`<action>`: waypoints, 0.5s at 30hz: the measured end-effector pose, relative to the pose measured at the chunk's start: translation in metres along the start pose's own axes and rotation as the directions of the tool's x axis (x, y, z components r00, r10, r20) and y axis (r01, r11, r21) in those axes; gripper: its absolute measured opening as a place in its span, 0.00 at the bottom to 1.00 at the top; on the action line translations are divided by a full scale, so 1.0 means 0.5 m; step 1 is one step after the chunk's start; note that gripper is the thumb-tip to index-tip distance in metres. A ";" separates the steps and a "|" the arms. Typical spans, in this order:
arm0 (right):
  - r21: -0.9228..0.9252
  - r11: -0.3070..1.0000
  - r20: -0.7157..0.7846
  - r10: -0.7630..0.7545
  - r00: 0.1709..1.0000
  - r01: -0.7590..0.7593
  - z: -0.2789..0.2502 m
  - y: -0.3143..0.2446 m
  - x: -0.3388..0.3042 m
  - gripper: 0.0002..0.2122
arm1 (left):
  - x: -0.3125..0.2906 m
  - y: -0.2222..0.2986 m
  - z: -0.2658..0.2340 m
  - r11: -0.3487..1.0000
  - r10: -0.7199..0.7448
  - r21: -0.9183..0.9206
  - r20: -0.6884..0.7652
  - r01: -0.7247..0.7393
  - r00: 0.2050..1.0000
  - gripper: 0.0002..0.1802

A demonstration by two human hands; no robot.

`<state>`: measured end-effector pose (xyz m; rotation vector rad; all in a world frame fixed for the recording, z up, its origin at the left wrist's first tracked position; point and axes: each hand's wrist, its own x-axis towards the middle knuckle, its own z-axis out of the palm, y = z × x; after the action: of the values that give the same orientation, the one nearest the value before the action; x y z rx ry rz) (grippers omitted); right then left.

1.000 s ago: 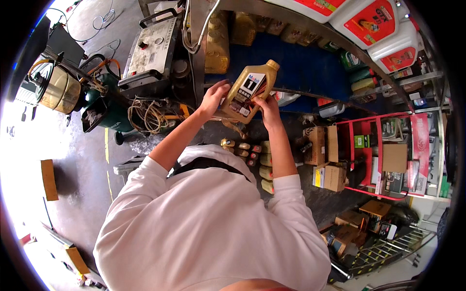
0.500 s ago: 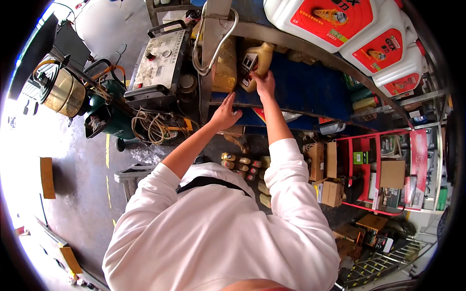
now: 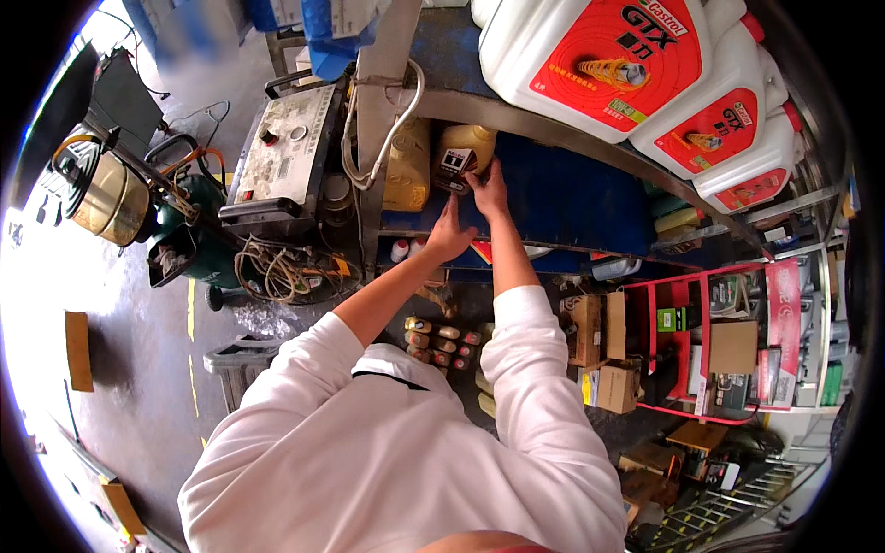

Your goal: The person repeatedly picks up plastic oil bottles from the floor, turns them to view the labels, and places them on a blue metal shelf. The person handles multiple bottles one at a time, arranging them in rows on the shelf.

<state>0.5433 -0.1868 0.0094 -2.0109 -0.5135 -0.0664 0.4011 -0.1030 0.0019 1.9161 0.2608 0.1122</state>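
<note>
A gold engine oil bottle [image 3: 477,138] with a dark label stands slightly tilted on the blue shelf [image 3: 572,198]. My right hand [image 3: 489,191] grips its lower right side, thumb on the label. Just below the bottle's base is my left hand [image 3: 449,235], fingers stretched upward and thumb apart; whether the fingertips touch the bottle I cannot tell. To the left, beside the shelf post, sits a larger yellow jug [image 3: 406,170].
White oil jugs [image 3: 599,69] with red labels overhang on the upper shelf. A pale hose [image 3: 413,120] loops by the post. A grey machine [image 3: 281,152] stands left. Several small bottles [image 3: 442,343] and cardboard boxes [image 3: 616,387] are on the floor. A person in blue [image 3: 336,37] is at the top.
The oil bottle has turned more upright, its label now facing me. My left hand has moved from beside the jug to under the bottle. A person in blue has come into view.
</note>
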 end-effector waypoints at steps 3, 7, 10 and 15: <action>0.006 0.998 -0.045 0.062 0.997 -0.061 0.008 0.012 -0.036 0.35 | 0.037 0.025 -0.013 0.981 -0.180 -0.044 0.174 0.190 0.968 0.61; -0.041 0.991 0.004 0.130 0.992 -0.129 -0.002 0.016 -0.028 0.32 | 0.089 -0.006 -0.008 0.973 -0.226 0.004 0.196 0.230 0.954 0.66; -0.029 0.994 -0.006 0.107 0.994 -0.107 0.007 0.008 -0.015 0.31 | 0.117 -0.039 0.026 0.981 -0.149 -0.113 0.101 0.160 0.984 0.65; -0.042 0.995 -0.085 0.085 0.993 -0.089 0.044 0.014 0.028 0.33 | 0.191 -0.075 0.027 0.977 -0.198 -0.066 0.063 0.203 0.978 0.59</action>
<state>0.5551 -0.1664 -0.0035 -2.0631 -0.3737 -0.1086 0.4916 -0.0803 -0.0423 1.8071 0.4051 -0.0664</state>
